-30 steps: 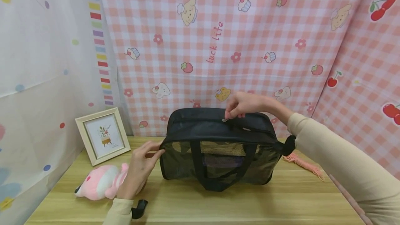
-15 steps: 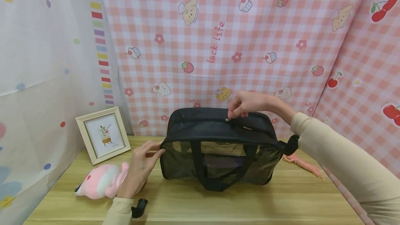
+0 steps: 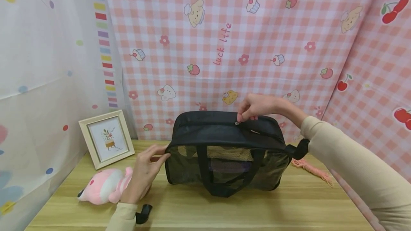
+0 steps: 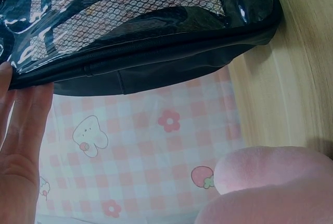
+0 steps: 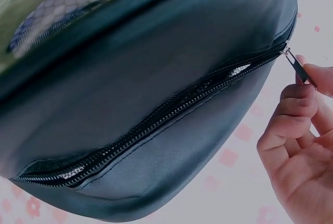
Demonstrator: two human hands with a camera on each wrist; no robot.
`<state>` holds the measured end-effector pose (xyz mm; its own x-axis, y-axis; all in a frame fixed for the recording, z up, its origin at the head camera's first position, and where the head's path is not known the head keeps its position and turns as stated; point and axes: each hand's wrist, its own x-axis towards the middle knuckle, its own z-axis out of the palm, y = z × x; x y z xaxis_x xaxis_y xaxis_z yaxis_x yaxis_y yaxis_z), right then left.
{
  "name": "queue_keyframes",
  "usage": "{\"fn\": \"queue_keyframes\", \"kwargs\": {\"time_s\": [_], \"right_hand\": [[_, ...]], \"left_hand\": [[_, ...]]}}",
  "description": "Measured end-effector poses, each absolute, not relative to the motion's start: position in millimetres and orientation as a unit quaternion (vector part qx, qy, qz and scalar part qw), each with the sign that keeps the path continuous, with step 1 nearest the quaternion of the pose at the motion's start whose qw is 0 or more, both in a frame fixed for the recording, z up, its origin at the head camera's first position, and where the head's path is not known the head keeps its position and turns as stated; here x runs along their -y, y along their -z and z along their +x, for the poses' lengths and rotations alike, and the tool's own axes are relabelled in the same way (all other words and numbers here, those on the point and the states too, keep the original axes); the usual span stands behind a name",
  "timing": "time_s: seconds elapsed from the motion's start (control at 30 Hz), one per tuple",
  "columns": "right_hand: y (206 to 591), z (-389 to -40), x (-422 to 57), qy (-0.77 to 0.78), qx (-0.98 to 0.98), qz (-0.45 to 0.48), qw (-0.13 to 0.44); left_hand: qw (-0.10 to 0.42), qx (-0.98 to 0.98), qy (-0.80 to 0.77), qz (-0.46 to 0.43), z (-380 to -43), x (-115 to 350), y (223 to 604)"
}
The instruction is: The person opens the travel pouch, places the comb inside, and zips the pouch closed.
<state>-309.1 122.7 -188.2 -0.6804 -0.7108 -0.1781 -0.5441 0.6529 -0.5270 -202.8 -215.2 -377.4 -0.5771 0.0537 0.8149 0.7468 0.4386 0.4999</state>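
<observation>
A black bag with clear sides and a looped black handle stands upright on the wooden table. My left hand pinches its upper left front corner between thumb and fingers. On top, my right hand pinches the zipper pull between thumb and fingers, near the middle of the bag's top. To the right of the slider the zipper teeth are parted, and a bit of white shows through the gap. Through the clear front, netted material and something purplish are visible.
A pink and white plush toy lies left of the bag, partly behind my left forearm. Behind it a cream picture frame leans near the cloth. A bundle of pink cord lies at the right. Patterned curtains surround the table.
My right hand has moved a little to the right with the zipper pull, so the parted stretch of zipper is shorter. My left hand keeps its hold on the bag's corner.
</observation>
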Motion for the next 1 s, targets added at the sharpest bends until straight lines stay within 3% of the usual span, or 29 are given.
{"fn": "queue_keyframes", "kwargs": {"time_s": [1.0], "right_hand": [[184.8, -307.5, -139.5, 0.189, -0.901, -0.346, 0.182]], "left_hand": [[0.382, 0.759, 0.458, -0.26, -202.6, 214.8, 376.7]]}}
